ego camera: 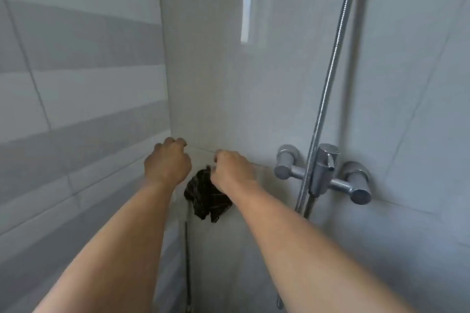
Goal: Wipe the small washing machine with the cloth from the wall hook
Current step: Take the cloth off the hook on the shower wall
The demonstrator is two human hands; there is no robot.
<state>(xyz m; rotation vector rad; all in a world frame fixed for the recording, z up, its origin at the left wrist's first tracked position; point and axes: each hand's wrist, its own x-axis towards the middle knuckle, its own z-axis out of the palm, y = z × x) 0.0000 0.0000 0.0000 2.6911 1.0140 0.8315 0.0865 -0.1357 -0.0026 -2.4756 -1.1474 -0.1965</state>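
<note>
A dark checked cloth (207,194) hangs bunched against the white tiled wall, near the corner. My right hand (232,171) is at the cloth's top edge, its fingers curled there and hiding the hook. My left hand (166,161) is raised just left of the cloth with its fingers curled, apart from the fabric; I cannot tell whether it holds anything. Both forearms reach up from the bottom of the view. The small washing machine is out of sight.
A chrome shower mixer tap (324,174) sticks out of the wall right of my right hand, with a metal hose (330,79) running up from it. A thin pipe (187,249) drops below the cloth. Tiled walls meet in a corner on the left.
</note>
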